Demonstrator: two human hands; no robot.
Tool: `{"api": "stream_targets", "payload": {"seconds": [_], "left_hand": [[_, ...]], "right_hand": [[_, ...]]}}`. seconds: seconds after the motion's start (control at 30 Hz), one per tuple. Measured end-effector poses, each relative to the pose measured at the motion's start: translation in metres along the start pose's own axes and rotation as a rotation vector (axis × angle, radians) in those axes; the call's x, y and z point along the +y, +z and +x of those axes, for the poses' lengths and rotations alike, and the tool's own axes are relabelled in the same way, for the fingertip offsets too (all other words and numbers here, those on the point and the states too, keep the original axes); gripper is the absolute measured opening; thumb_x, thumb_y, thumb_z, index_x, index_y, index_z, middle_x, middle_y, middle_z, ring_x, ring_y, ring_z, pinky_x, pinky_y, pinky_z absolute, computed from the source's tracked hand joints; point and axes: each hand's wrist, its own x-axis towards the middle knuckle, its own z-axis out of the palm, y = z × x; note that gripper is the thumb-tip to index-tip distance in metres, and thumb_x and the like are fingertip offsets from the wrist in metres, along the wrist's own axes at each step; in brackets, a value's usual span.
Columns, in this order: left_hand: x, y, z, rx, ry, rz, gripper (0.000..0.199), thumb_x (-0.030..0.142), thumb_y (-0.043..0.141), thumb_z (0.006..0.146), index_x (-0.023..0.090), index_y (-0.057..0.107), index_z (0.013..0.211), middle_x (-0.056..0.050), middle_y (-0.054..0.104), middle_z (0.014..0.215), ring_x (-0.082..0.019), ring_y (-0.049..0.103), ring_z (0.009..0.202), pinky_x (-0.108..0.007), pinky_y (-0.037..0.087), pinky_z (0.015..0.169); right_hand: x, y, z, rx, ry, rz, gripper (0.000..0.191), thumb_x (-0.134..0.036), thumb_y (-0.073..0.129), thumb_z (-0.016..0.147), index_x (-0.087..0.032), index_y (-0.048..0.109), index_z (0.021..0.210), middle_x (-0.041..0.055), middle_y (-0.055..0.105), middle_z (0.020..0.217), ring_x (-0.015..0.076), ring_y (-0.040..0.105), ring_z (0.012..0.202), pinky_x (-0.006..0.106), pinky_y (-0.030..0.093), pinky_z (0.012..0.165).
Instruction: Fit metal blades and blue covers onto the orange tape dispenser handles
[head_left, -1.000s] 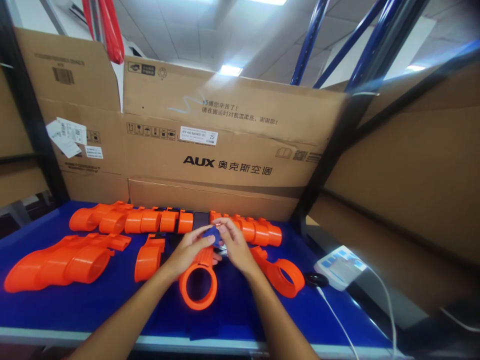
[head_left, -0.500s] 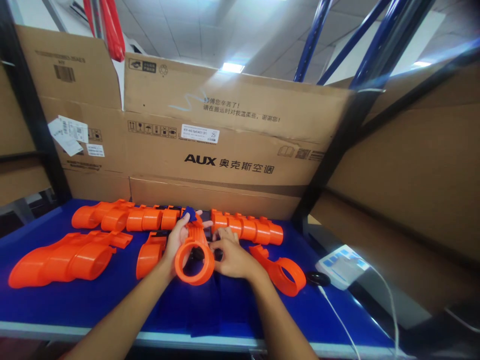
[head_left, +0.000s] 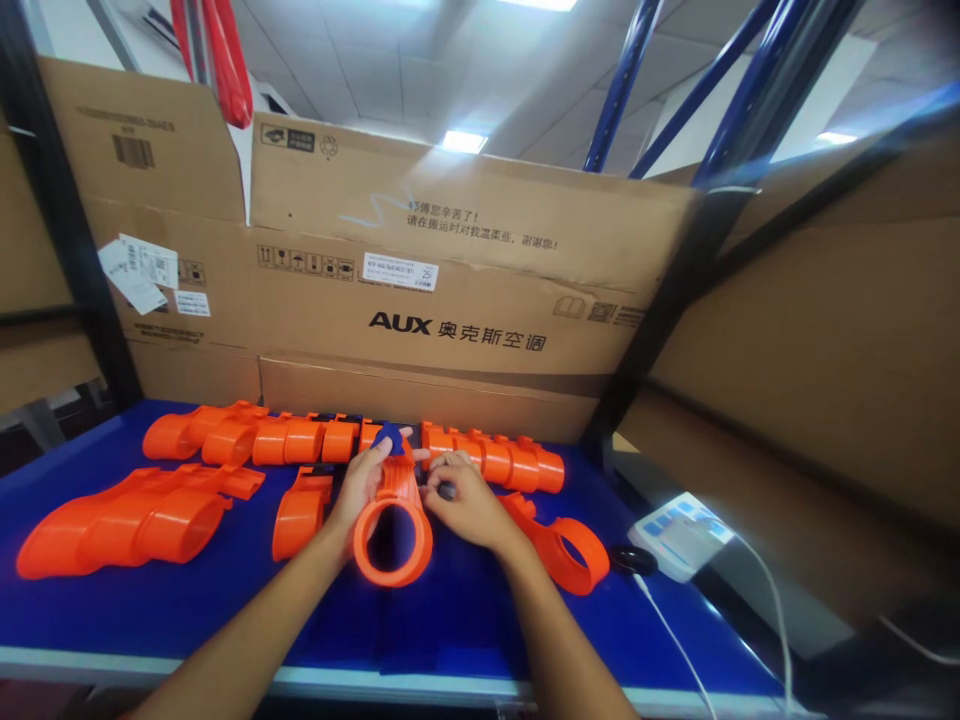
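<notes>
My left hand [head_left: 363,488] is closed around the upper part of an orange plastic part with a round ring [head_left: 393,578] at its lower end. A dark blue piece [head_left: 388,437] shows at the top of that part, by my left thumb. Just right of it, my right hand [head_left: 466,502] has its fingers curled in a pinch. Something small and dark [head_left: 447,490] shows between those fingers; its kind is not clear. Another orange ring part [head_left: 566,550] lies on its side, to the right of my right hand. A further orange part [head_left: 298,515] stands left of my left hand.
Rows of orange parts [head_left: 292,440] line the back of the blue-covered table [head_left: 225,620], with more at the left [head_left: 135,525]. A white device [head_left: 681,535] with a cable and a black oval object [head_left: 633,559] are at the right. A cardboard wall [head_left: 465,300] stands behind.
The orange ring part has come slightly lower, its ring facing me more squarely. My right hand has drawn a little away from it to the right, showing the small dark thing between the fingers.
</notes>
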Motion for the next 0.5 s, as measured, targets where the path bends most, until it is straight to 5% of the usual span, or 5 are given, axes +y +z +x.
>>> {"api": "stream_targets", "payload": {"seconds": [0.23,0.5], "left_hand": [[0.0016,-0.008,0.0001,0.016,0.105,-0.055,0.069,0.05,0.065,0.085,0.014,0.052,0.143,-0.017,0.073,0.119,-0.032,0.07,0.105,-0.04,0.056,0.086],[-0.0028,-0.0037,-0.0008,-0.023,0.064,-0.04,0.069,0.045,0.069,0.085,0.016,0.051,0.144,-0.017,0.073,0.12,-0.033,0.068,0.112,-0.043,0.053,0.095]], "right_hand": [[0.0026,-0.0019,0.0035,0.236,0.111,0.163,0.019,-0.023,0.062,0.08,-0.022,0.057,0.061,-0.0003,0.062,0.065,0.0197,0.058,0.071,0.032,0.044,0.07],[0.0077,-0.0039,0.0058,0.526,0.243,0.208,0.025,-0.031,0.06,0.08,-0.022,0.05,0.06,-0.0041,0.049,0.055,0.0139,0.044,0.055,0.027,0.037,0.055]]}}
